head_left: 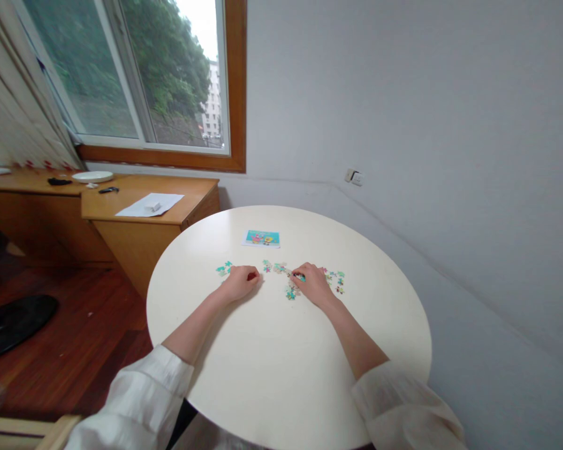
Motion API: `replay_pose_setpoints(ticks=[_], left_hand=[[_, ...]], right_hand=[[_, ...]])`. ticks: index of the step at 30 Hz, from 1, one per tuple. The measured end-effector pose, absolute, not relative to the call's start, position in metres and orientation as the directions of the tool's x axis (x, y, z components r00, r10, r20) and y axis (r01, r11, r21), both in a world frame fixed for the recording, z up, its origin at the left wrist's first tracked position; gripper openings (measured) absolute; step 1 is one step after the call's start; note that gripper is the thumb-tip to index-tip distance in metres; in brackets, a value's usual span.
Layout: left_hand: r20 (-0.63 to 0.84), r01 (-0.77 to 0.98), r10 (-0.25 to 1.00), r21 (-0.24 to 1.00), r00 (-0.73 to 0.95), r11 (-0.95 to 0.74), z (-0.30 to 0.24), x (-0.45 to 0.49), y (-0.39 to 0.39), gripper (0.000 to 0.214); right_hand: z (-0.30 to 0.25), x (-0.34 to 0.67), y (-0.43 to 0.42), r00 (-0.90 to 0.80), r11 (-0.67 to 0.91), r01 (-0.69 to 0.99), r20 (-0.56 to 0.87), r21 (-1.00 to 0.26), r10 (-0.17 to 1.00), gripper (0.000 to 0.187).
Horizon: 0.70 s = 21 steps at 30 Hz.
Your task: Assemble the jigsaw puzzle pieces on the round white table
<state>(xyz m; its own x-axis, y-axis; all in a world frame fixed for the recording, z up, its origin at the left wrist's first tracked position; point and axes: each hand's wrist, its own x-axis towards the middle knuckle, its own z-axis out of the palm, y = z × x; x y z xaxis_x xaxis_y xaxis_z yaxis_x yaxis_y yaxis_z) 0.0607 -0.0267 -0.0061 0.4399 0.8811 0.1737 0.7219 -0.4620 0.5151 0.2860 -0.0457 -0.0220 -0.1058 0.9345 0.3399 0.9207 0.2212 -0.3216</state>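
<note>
Small multicoloured jigsaw pieces: partly hidden by bare right hand
Beige fabric curtain: cut by left edge

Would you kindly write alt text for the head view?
A person's left hand and right hand are among small puzzle pieces on a rounded white table. A colourful picture card lies beyond them, with a window and wooden desk to the left.

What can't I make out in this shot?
All in the head view:
Left hand: its curl hides whether it holds anything.
Right hand: hides whatever lies beneath; anything pinched is too small to tell.
Puzzle pieces: print too small.
Picture card: fine detail too small.
Wooden frame: cut off by the bottom edge.
</note>
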Motion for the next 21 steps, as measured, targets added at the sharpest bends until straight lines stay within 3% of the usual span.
replay_pose_setpoints(ticks=[8,13,17,21], left_hand=[[0.186,0.711,0.879,0.527,0.439,-0.466,-0.01,0.061,-0.025,0.023],[0.178,0.711,0.882,0.533,0.436,-0.458,-0.009,0.06,-0.026,0.023],[0.184,0.7,0.879,0.543,0.44,-0.463,-0.01,0.059,-0.025,0.023],[0.186,0.696,0.881,0.551,0.435,-0.46,-0.011,0.06,-0.024,0.023]], right_hand=[[-0.025,0.287,-0.042,-0.093,0.255,0.86,0.356,-0.442,0.93,0.008],[-0.02,0.287,-0.043,-0.019,0.263,0.723,0.363,-0.639,0.932,0.009],[-0.007,0.312,-0.039,0.179,0.233,0.63,0.43,-0.741,0.885,0.015],[-0.004,0.365,-0.038,0.494,0.031,0.636,0.438,-0.771,0.751,0.02]])
